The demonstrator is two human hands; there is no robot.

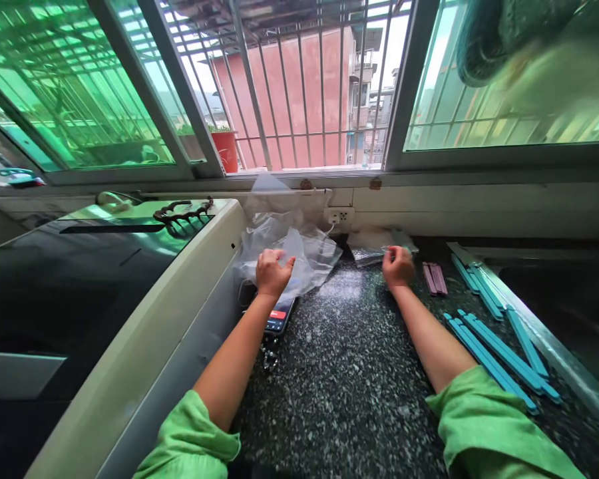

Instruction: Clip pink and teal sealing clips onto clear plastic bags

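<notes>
My left hand (273,274) is closed, its fingers curled and its thumb sticking out to the right. It is over the front of a crumpled heap of clear plastic bags (313,256); whether it grips any of the film is hidden. Under my left wrist lies a phone (276,320) with a lit screen, partly covered, with a beaded strap (269,356) in front of it. My right hand (398,267) is closed in a pinch at the front edge of some flat clear plastic packets (367,245). I cannot make out what its fingertips hold.
Several turquoise strips (504,359) lie on the speckled dark counter (339,399) at right, near short mauve strips (434,279) and a sink (564,293). A white-edged appliance (180,279) rises along the left. Behind are a wall socket (339,215) and a barred window.
</notes>
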